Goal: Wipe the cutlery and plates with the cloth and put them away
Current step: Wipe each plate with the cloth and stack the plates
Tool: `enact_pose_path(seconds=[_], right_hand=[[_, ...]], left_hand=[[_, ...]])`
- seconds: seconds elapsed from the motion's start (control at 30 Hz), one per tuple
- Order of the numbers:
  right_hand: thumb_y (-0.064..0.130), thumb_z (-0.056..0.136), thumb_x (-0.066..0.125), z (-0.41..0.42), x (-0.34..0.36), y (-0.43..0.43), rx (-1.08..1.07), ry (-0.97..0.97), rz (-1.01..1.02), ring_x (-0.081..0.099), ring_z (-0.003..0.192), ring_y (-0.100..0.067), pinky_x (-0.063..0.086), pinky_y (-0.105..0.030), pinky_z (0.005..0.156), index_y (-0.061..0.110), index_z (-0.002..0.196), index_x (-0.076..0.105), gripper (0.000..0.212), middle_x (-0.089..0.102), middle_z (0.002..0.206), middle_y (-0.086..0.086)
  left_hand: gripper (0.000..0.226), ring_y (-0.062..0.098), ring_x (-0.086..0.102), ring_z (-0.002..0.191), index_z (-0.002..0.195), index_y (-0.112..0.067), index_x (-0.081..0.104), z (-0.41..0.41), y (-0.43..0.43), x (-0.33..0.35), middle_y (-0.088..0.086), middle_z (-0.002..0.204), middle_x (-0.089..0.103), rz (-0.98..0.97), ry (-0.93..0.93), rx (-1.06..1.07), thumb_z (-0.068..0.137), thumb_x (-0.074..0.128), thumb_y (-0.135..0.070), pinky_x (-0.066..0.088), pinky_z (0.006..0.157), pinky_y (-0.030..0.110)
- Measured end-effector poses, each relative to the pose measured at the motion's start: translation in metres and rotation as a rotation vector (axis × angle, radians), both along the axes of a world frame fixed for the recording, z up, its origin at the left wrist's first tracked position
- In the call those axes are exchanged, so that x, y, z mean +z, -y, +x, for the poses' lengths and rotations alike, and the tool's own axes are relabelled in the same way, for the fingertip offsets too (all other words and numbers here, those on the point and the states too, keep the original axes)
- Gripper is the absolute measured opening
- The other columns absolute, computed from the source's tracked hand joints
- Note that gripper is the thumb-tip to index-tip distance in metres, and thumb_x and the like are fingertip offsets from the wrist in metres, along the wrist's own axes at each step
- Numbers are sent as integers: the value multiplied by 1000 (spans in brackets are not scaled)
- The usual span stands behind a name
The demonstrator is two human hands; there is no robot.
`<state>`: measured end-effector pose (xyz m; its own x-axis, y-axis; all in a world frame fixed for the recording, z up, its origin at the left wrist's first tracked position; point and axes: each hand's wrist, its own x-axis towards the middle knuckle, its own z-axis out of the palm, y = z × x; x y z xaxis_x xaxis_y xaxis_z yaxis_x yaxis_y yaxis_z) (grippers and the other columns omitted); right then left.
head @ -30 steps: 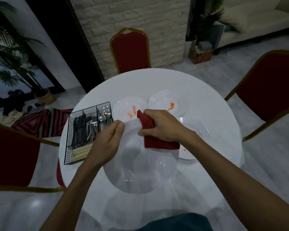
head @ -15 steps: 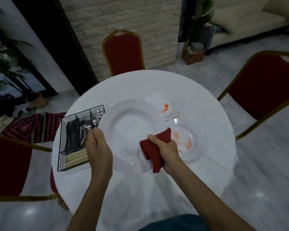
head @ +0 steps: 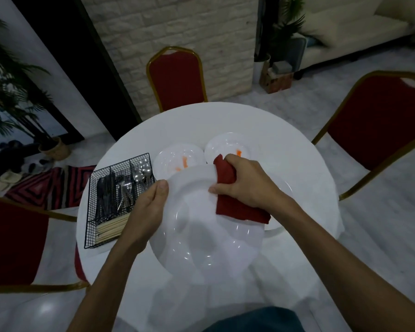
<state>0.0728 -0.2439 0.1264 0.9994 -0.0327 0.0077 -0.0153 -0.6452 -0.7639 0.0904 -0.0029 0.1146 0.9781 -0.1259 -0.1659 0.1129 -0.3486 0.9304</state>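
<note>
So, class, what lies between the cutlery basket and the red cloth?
Between basket and cloth: the left hand, gripping the plate by its rim, then bare plate. The head view shows it.

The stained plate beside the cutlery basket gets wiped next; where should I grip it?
Probably its far rim, from above: the plate lies flat, the basket crowds its left, another stained plate its right, the held plate covers its near edge.

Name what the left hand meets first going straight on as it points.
Probably the orange-smeared round white plate beside the black wire cutlery basket, though the left hand may pass above it.
</note>
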Motion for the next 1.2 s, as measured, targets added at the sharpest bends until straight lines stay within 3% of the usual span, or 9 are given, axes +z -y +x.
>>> enact_pose_path(seconds=[0.17,0.23,0.4,0.5,0.63,0.8,0.93,1.1,1.2], right_hand=[[47,77,85,-7,13,15,89,-115,80,61,77,2,45,-11,61,29,102,61,38,66,88,13],[41,79,84,-11,7,24,90,-220,133,67,83,-4,56,-23,73,27,104,63,37,71,94,7],[34,84,79,-17,3,18,-18,-146,-29,59,76,-9,45,-21,59,14,102,53,37,65,89,1],[31,82,80,-11,10,14,-1,-28,-64,55,75,-15,45,-32,64,17,94,47,38,58,83,6],[33,73,80,-3,16,-4,182,140,-223,53,79,-18,45,-37,67,21,91,50,37,57,82,9],[39,68,77,1,5,-20,235,255,-282,51,74,-18,42,-34,61,19,85,48,39,55,77,7],[40,68,77,11,-12,-1,-78,64,6,60,75,-15,48,-34,64,22,86,56,33,64,77,10],[18,83,78,-16,-46,-27,-514,-252,904,75,83,-25,61,-37,73,16,89,72,9,79,84,-5],[16,84,76,-25,-49,-29,-545,-297,926,74,75,-21,61,-34,68,15,91,71,9,78,83,-6]], left_hand=[[33,5,68,77,98,-21,70,4,-5,11,-9,84,75,-103,52,42,108,41,-35,57,70,24],[31,-1,69,73,98,-25,69,4,-7,12,-14,82,76,-159,61,79,108,40,-31,56,64,17],[32,6,68,81,101,-24,69,-1,0,11,-8,90,75,-149,62,54,109,39,-34,55,69,22],[37,15,58,77,94,-12,61,-6,8,11,8,85,64,-45,122,-51,108,39,-38,49,71,35],[34,1,49,64,85,-21,58,-19,36,8,-14,70,55,143,248,-223,103,42,-44,40,63,31],[34,5,53,67,88,-22,63,-17,33,2,-12,73,61,123,262,-201,98,41,-45,42,65,33],[39,15,53,75,85,-16,62,-10,14,8,3,81,58,-31,208,45,102,44,-46,45,71,37],[33,16,69,106,113,-29,69,-9,15,23,-5,110,73,-262,174,369,108,39,-41,56,90,38],[43,15,62,121,138,-25,60,-8,8,15,-5,129,67,-288,28,328,106,42,-47,50,105,43]])
